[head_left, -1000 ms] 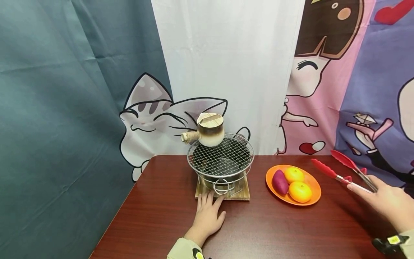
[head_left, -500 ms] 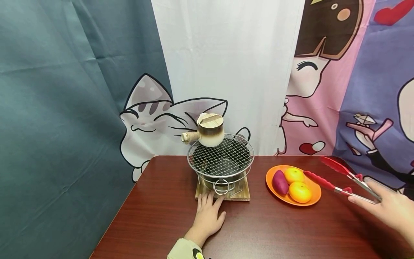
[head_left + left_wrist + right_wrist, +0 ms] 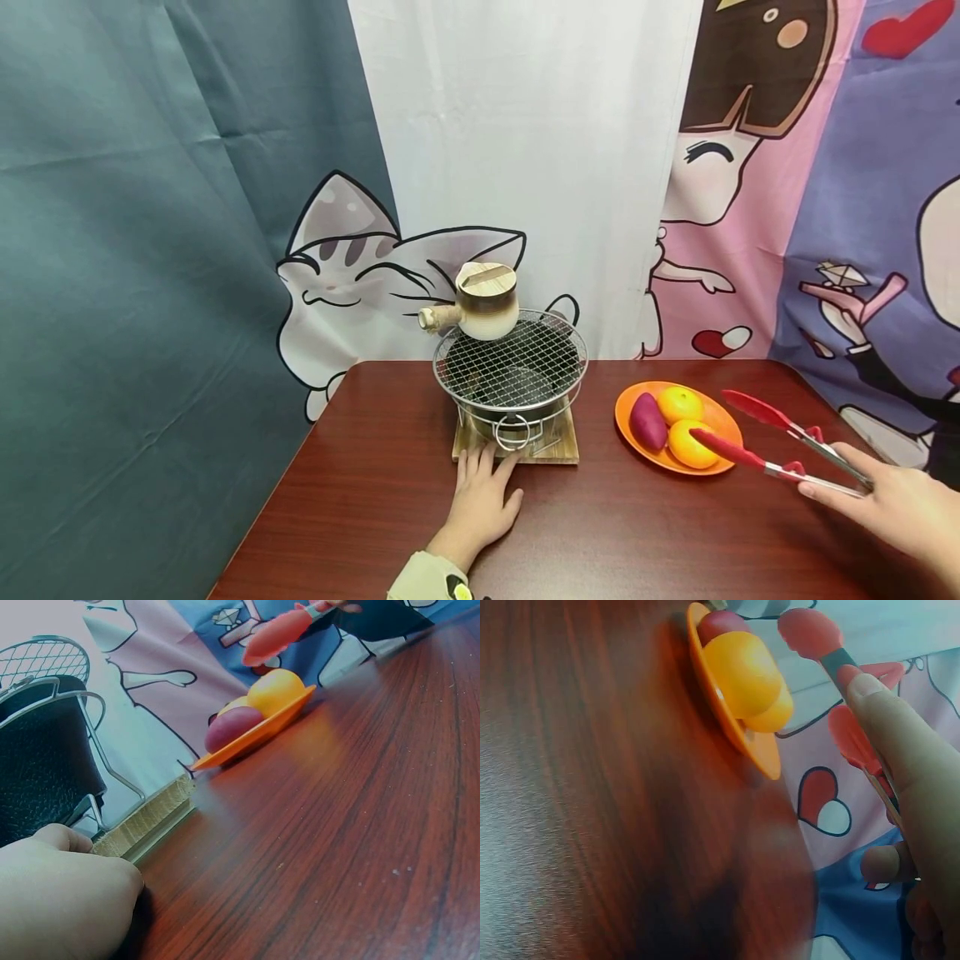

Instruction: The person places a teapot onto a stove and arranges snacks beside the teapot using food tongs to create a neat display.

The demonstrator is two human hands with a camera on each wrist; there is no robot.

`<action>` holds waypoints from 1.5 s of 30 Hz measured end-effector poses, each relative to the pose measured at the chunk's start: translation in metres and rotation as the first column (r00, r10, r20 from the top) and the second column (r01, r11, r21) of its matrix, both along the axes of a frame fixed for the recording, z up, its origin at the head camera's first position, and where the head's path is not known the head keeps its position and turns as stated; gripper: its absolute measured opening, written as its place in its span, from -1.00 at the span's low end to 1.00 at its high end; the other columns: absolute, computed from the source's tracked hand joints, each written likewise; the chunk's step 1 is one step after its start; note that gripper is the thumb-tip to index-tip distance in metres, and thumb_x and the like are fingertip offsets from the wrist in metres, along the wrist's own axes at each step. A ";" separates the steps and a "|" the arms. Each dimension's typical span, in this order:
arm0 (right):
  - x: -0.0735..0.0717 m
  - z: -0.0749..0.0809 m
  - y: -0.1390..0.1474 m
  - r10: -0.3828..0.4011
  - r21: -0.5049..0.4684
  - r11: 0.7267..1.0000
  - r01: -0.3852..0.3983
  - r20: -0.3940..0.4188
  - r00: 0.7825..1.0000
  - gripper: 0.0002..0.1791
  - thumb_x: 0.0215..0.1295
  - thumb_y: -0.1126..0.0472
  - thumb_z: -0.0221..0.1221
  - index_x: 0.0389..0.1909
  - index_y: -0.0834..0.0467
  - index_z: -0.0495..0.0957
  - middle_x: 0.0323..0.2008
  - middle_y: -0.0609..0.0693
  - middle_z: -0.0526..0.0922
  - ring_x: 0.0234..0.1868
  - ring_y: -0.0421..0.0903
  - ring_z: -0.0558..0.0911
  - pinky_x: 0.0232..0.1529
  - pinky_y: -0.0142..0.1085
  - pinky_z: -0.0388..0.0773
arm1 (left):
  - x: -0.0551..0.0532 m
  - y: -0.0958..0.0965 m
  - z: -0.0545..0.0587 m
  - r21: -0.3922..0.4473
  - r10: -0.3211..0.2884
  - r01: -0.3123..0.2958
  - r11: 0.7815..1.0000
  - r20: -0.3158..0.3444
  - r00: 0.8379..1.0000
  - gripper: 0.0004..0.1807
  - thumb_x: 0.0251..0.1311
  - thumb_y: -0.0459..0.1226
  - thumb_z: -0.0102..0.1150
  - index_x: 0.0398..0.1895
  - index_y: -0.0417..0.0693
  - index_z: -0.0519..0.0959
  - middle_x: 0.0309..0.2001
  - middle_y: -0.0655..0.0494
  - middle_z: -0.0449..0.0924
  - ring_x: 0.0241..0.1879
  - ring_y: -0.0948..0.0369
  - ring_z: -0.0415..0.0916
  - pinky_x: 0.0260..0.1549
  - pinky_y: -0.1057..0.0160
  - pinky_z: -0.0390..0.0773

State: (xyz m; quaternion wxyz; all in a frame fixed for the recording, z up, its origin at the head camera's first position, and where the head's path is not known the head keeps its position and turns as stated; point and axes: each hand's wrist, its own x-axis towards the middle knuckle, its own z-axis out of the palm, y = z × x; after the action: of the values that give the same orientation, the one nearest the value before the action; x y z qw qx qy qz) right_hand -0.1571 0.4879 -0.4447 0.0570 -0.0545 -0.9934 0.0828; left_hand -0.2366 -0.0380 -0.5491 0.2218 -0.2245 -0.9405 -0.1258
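My right hand (image 3: 888, 508) grips a pair of tongs (image 3: 787, 475) with red tips and metal arms. The tongs' tips are spread apart, one of them over the right side of an orange plate (image 3: 731, 429). On that plate lie a purple sweet potato (image 3: 648, 422) and two oranges, the nearer orange (image 3: 690, 446) in front of the farther orange (image 3: 681, 403). My left hand (image 3: 478, 508) lies with fingers extended, fingertips at the front edge of a wooden board (image 3: 566, 446). A round grill (image 3: 517, 367) with a wire mesh top stands on the board.
A cream and brown side-handled teapot (image 3: 487, 312) with a wooden lid sits on the back left of the mesh. A ring handle (image 3: 512, 433) hangs at the grill's front. A printed curtain (image 3: 540, 150) stands right behind the dark red table (image 3: 600, 533).
My right hand has brought the tongs left and lower, from right of the plate to over its right side. My left hand has stayed in place.
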 end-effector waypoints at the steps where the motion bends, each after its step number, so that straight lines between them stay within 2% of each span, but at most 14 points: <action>1: -0.001 -0.002 0.000 0.006 0.007 1.000 -0.006 0.017 1.000 0.05 0.20 -0.47 0.15 0.23 0.45 0.31 -0.61 -0.03 0.42 -0.50 0.11 0.50 -0.49 0.04 0.51 | 0.001 0.000 0.000 0.000 0.002 -0.002 1.000 0.001 1.000 -0.41 0.18 -0.04 0.25 0.33 0.21 0.47 0.33 -0.10 0.33 0.36 -0.13 0.24 0.34 -0.31 0.15; 3: -0.002 -0.006 -0.001 0.014 0.015 1.000 -0.015 0.037 0.999 0.03 0.21 -0.48 0.13 0.20 0.44 0.34 -0.61 -0.04 0.39 -0.50 0.06 0.48 -0.52 -0.03 0.47 | 0.001 -0.001 -0.001 -0.001 0.004 -0.004 1.000 0.006 1.000 -0.41 0.19 -0.03 0.25 0.33 0.21 0.47 0.34 -0.10 0.33 0.36 -0.13 0.24 0.35 -0.31 0.14; 9: -0.004 -0.016 -0.003 0.041 0.029 0.999 -0.043 0.081 0.996 0.05 0.23 -0.49 0.11 0.19 0.47 0.34 -0.56 -0.01 0.48 -0.47 0.08 0.54 -0.46 0.13 0.50 | 0.001 -0.001 -0.002 -0.002 0.007 -0.007 1.000 0.005 1.000 -0.39 0.19 -0.02 0.25 0.35 0.22 0.47 0.35 -0.10 0.32 0.37 -0.13 0.23 0.35 -0.31 0.13; 16: -0.008 -0.021 -0.005 0.045 0.009 0.999 -0.047 0.149 0.988 0.04 0.23 -0.52 0.05 0.18 0.43 0.35 -0.53 0.03 0.53 -0.43 0.14 0.59 -0.45 0.16 0.52 | -0.002 -0.001 -0.001 -0.010 -0.003 0.002 1.000 -0.015 1.000 -0.38 0.19 -0.02 0.25 0.37 0.24 0.45 0.35 -0.10 0.32 0.36 -0.13 0.24 0.35 -0.31 0.14; 19: -0.007 -0.022 -0.006 0.050 0.009 0.999 -0.051 0.139 0.989 0.02 0.23 -0.52 0.07 0.16 0.41 0.37 -0.52 0.07 0.54 -0.43 0.15 0.59 -0.47 0.16 0.52 | -0.002 -0.001 0.000 -0.010 -0.003 0.003 1.000 -0.003 1.000 -0.38 0.20 -0.02 0.25 0.37 0.24 0.45 0.36 -0.10 0.32 0.37 -0.13 0.24 0.35 -0.32 0.13; 26: -0.007 -0.019 -0.007 0.069 0.032 0.997 -0.072 0.067 0.995 -0.04 0.20 -0.49 0.13 0.13 0.36 0.42 -0.30 0.49 0.58 -0.35 0.35 0.62 -0.46 0.24 0.50 | -0.005 0.001 0.003 -0.015 0.004 -0.004 1.000 0.032 0.999 -0.38 0.23 -0.01 0.21 0.39 0.25 0.43 0.37 -0.09 0.30 0.39 -0.13 0.19 0.38 -0.30 0.08; 31: -0.007 -0.018 -0.007 0.084 0.032 0.996 -0.086 0.056 0.995 -0.04 0.19 -0.48 0.15 0.13 0.36 0.43 -0.25 0.53 0.57 -0.32 0.40 0.62 -0.46 0.26 0.49 | -0.004 0.000 0.004 -0.023 0.010 -0.008 1.000 0.068 0.998 -0.38 0.26 0.01 0.18 0.42 0.27 0.40 0.41 -0.09 0.26 0.42 -0.12 0.16 0.40 -0.29 0.04; 39: -0.010 -0.018 -0.007 0.107 0.061 0.992 -0.108 0.032 0.994 -0.05 0.20 -0.48 0.16 0.12 0.36 0.49 -0.24 0.51 0.60 -0.32 0.38 0.63 -0.46 0.26 0.50 | -0.006 0.000 0.005 -0.023 0.008 -0.007 1.000 0.050 0.999 -0.38 0.24 0.01 0.19 0.40 0.27 0.41 0.39 -0.07 0.28 0.41 -0.11 0.17 0.40 -0.28 0.05; 45: -0.009 -0.020 -0.008 0.109 0.077 0.991 -0.111 0.027 0.994 -0.07 0.20 -0.48 0.15 0.11 0.34 0.51 -0.25 0.52 0.59 -0.32 0.39 0.64 -0.47 0.25 0.51 | -0.005 0.000 0.004 -0.023 0.011 -0.010 1.000 0.063 0.998 -0.38 0.24 0.01 0.19 0.40 0.28 0.42 0.39 -0.06 0.27 0.42 -0.11 0.16 0.41 -0.28 0.03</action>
State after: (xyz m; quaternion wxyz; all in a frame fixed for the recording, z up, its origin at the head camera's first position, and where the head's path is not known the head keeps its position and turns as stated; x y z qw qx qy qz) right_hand -0.1664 0.4804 -0.4649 0.0431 0.0019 -0.9980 0.0460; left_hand -0.2416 -0.0384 -0.5447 0.1901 -0.2182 -0.9495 -0.1208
